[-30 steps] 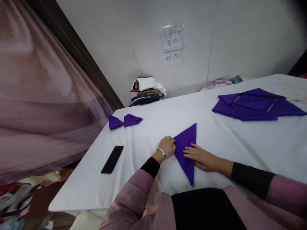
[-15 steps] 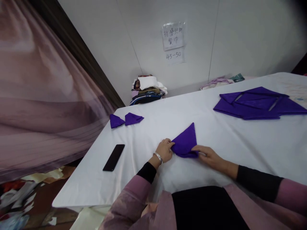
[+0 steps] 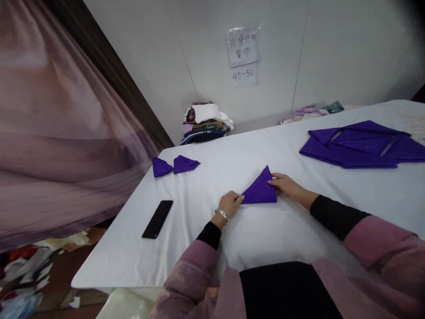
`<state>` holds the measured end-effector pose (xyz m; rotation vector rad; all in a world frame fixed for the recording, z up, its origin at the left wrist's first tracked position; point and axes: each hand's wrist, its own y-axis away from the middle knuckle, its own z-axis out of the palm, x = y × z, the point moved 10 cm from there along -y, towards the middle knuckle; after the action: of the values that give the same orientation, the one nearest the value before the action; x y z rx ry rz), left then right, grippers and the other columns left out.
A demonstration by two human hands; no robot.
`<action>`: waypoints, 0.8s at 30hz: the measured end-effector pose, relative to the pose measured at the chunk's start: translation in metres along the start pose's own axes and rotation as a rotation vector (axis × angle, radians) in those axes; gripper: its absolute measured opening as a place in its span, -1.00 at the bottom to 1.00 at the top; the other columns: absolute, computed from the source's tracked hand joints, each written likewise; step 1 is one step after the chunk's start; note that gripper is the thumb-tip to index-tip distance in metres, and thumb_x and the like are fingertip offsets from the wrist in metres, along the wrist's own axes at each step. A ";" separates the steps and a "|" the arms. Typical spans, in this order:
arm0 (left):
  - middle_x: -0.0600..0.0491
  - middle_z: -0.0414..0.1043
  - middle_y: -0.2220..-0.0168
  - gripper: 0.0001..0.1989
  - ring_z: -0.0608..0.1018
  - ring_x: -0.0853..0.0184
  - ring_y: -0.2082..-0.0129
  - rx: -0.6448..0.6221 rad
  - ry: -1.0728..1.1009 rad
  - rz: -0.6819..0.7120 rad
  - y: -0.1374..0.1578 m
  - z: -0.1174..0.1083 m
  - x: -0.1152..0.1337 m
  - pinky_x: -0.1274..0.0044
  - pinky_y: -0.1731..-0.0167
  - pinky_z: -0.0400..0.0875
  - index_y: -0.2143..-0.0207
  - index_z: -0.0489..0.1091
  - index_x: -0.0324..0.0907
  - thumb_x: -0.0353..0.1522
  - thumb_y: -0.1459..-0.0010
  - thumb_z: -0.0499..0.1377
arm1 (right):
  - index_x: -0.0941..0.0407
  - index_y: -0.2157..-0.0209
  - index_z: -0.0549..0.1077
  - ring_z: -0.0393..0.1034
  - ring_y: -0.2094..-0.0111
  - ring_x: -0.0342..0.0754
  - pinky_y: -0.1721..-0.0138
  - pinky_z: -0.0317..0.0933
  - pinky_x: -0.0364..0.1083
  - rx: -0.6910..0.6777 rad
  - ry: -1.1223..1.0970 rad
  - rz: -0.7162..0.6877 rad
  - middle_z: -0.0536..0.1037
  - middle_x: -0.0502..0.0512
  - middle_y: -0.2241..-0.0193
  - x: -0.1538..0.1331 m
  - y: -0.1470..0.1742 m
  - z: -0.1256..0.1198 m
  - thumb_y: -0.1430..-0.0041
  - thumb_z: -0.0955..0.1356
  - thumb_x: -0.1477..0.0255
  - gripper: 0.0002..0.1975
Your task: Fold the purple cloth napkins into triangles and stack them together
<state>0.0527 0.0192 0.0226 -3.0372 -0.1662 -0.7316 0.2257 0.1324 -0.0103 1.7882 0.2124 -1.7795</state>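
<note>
A purple cloth napkin (image 3: 260, 189), folded to a triangle, lies on the white-covered table (image 3: 206, 212) in front of me. Its left corner is pinched by my left hand (image 3: 231, 203), which wears a bracelet. At the upper right edge, near the tip, my right hand (image 3: 288, 186) grips the fabric between thumb and fingers. Two small folded purple napkins, one a triangle (image 3: 161, 167) and one more pointed (image 3: 185, 164), rest at the table's far left. More purple napkins (image 3: 361, 146) lie flat and overlapping at the far right.
A black phone (image 3: 158, 219) lies on the left of the table. Behind the far edge sit a stack of folded clothes (image 3: 206, 124) and some loose cloths (image 3: 310, 112). A curtain (image 3: 66, 124) hangs at the left, and a handwritten sign (image 3: 244, 46) is on the wall.
My right hand has moved from the napkin's lower right corner up to its right edge. The curled lower edge is now folded straight. My left hand keeps the left corner.
</note>
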 end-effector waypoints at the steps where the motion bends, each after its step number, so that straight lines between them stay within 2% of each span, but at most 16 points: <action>1: 0.12 0.33 0.43 -0.58 0.39 0.43 0.44 0.006 -0.005 -0.004 0.000 0.000 0.000 0.55 0.39 0.23 0.55 0.38 -0.15 -0.17 -0.24 -0.08 | 0.14 0.20 0.40 0.30 0.62 -0.18 0.63 0.17 -0.20 0.009 0.026 0.010 0.47 -0.02 0.56 0.001 -0.003 -0.001 0.02 0.34 0.49 -0.73; 5: 0.10 0.34 0.43 -0.60 0.39 0.40 0.43 0.032 -0.092 0.000 0.000 0.000 0.004 0.53 0.39 0.21 0.54 0.38 -0.15 -0.22 -0.25 -0.08 | 0.15 0.19 0.39 0.16 0.72 -0.23 0.72 0.02 -0.21 0.024 0.149 0.036 0.38 -0.10 0.65 0.001 -0.008 -0.003 0.01 0.33 0.48 -0.73; 11: 0.07 0.36 0.40 -0.60 0.41 0.37 0.38 0.022 -0.213 0.025 0.000 0.002 0.010 0.50 0.36 0.21 0.50 0.37 -0.16 -0.26 -0.29 -0.13 | 0.17 0.22 0.38 0.19 0.71 -0.19 0.74 -0.06 -0.20 0.091 0.326 0.032 0.33 -0.09 0.70 -0.008 -0.017 -0.010 0.00 0.33 0.44 -0.76; 19: 0.05 0.35 0.40 -0.60 0.42 0.35 0.35 -0.003 -0.224 0.025 -0.001 0.005 0.011 0.46 0.33 0.23 0.48 0.37 -0.17 -0.28 -0.30 -0.15 | 0.16 0.43 0.39 0.24 0.67 -0.16 0.63 0.12 -0.16 0.101 0.399 -0.012 0.34 -0.05 0.73 -0.018 -0.036 -0.013 -0.02 0.35 0.37 -0.87; 24: 0.06 0.35 0.41 -0.60 0.42 0.35 0.36 -0.012 -0.220 0.016 -0.002 0.005 0.010 0.46 0.34 0.22 0.49 0.36 -0.17 -0.27 -0.29 -0.13 | 0.14 0.55 0.35 0.22 0.69 -0.16 0.65 0.10 -0.17 0.112 0.441 -0.032 0.30 -0.06 0.77 -0.016 -0.047 -0.017 -0.02 0.33 0.38 -0.85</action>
<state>0.0633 0.0221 0.0228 -3.1194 -0.1393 -0.3965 0.2152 0.1836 -0.0105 2.2548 0.3221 -1.4191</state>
